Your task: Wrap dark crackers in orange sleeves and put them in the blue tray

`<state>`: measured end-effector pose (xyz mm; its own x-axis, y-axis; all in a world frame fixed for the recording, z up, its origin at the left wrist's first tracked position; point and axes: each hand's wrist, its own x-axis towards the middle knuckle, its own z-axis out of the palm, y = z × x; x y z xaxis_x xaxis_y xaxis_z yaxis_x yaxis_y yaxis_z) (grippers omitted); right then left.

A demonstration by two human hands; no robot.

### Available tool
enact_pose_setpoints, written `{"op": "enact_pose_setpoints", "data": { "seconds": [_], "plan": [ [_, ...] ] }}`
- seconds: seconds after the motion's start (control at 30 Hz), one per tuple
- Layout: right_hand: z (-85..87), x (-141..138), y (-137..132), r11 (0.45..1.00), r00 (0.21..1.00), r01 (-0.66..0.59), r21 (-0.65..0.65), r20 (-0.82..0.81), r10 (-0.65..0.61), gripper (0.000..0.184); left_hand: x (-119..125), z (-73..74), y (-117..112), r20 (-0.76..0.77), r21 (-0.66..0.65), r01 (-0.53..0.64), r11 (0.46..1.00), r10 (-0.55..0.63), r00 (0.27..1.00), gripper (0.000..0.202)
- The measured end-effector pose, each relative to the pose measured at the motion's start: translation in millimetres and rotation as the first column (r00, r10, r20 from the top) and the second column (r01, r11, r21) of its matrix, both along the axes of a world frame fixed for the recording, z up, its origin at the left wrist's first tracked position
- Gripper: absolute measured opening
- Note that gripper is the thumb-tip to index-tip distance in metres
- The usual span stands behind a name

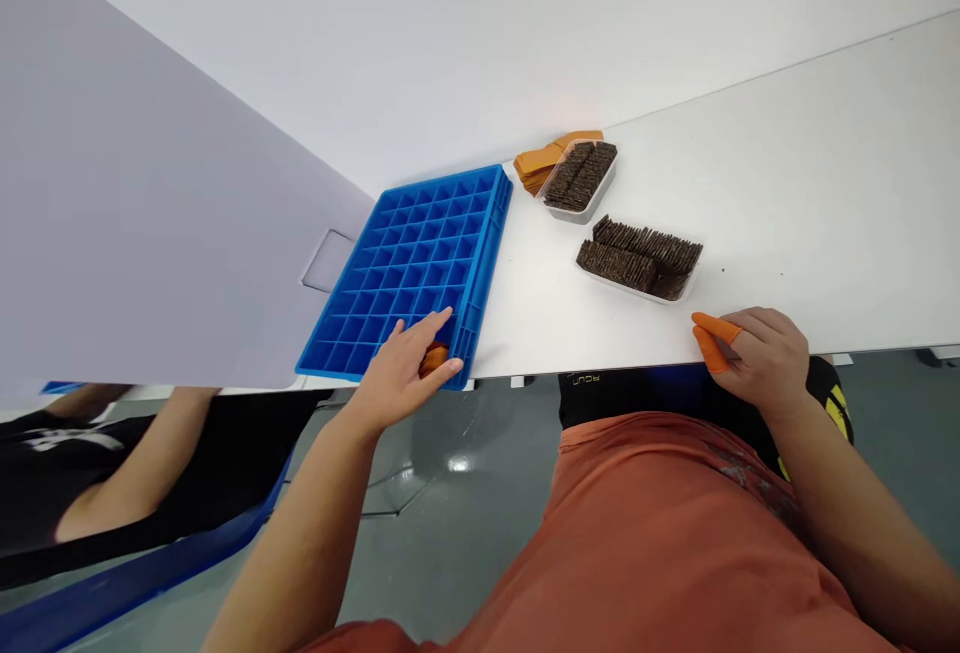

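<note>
A blue compartment tray (470,311) lies on the left part of the white table. Over its near right corner my left hand (405,370) is spread, thumb and fingers apart, with nothing held. Between that thumb and forefinger, an orange-brown item (433,360) shows in a corner compartment; my hand partly covers it. My right hand (769,353) hovers at the table's front edge, with orange finger cots (712,338) on thumb and forefinger. Those two tips are close together and no object shows between them. A clear tub of thin dark brown pieces (641,258) stands nearest that hand.
Behind it stands a second tub of dark pieces (581,178), beside a stack of flat orange packets (536,165). Small dark crumbs lie right of the near tub. A pale partition (187,183) borders the left side; beyond it another person's arm (142,463) shows.
</note>
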<state>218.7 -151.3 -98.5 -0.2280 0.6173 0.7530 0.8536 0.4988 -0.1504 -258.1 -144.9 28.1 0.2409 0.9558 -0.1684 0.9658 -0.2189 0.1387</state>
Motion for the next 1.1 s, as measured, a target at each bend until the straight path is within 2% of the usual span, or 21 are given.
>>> {"op": "enact_pose_setpoints", "data": {
  "seconds": [0.07,0.2,0.4,0.5,0.67,0.9,1.1],
  "plan": [
    [-1.4,0.4,-0.2,1.000,1.000,0.020,-0.020,0.004,-0.019,0.000,1.5,2.2,1.2,0.025,-0.027,-0.005,1.000,0.006,1.000,0.084],
    [-1.6,0.8,0.2,1.000,1.000,-0.005,-0.029,-0.017,0.005,0.003,7.0,5.1,5.1,0.030,-0.098,-0.044,0.994,0.047,0.998,0.083],
    [1.2,-0.2,1.0,0.999,1.000,-0.023,0.036,0.000,0.023,0.007,9.8,5.2,5.2,0.011,-0.092,-0.051,0.994,0.052,0.999,0.084],
    [0.2,-0.2,1.1,0.999,1.000,-0.014,0.039,-0.010,0.014,0.004,9.9,-0.3,3.8,0.011,-0.012,-0.048,0.999,0.048,0.999,0.078],
    [-2.5,0.8,0.8,1.000,1.000,-0.003,-0.014,-0.017,0.002,0.006,8.5,-10.6,-2.1,0.012,0.241,-0.052,0.969,0.051,0.999,0.055],
    [-4.2,2.4,1.0,1.000,0.999,-0.026,-0.007,-0.027,0.025,0.003,0.7,-9.1,-12.1,-0.040,0.251,-0.117,0.961,0.131,0.991,0.060],
    [-5.9,3.2,0.8,1.000,0.999,-0.021,-0.006,-0.040,0.021,0.003,0.3,-12.9,-9.8,-0.010,0.248,-0.138,0.959,0.145,0.989,0.047]
  ]
}}
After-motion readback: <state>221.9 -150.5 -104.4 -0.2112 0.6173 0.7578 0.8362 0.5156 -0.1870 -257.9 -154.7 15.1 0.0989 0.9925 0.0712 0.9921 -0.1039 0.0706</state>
